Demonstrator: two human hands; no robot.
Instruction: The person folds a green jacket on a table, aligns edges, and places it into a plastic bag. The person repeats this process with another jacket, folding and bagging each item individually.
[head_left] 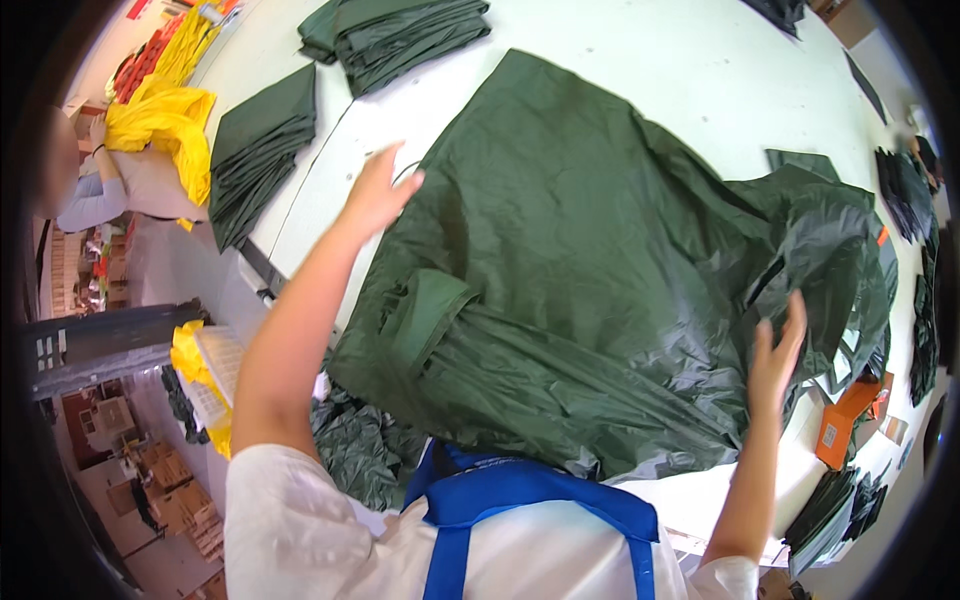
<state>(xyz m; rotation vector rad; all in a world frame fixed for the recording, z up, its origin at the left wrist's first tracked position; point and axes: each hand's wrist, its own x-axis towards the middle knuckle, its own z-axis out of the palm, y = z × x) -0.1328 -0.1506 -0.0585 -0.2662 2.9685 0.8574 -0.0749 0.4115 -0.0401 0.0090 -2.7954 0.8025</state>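
A large dark green raincoat (580, 210) lies spread across the white table (690, 60). One of its sleeves (430, 310) is folded over the body, with the cuff toward the left. The cloth at the right end (820, 230) is bunched and creased. My left hand (383, 192) is at the coat's left edge, thumb and fingers apart, holding nothing. Over the bunched right part is my right hand (776, 355), its fingers spread; whether it touches the cloth I cannot tell.
Folded dark green stacks lie at the left (262, 150) and far side (400, 40). An orange box (848, 425) stands at the right, near more dark folded pieces (825, 515). Crumpled green cloth (365, 450) is by my waist. Another person's arm (95, 195) is beside yellow cloth (165, 120).
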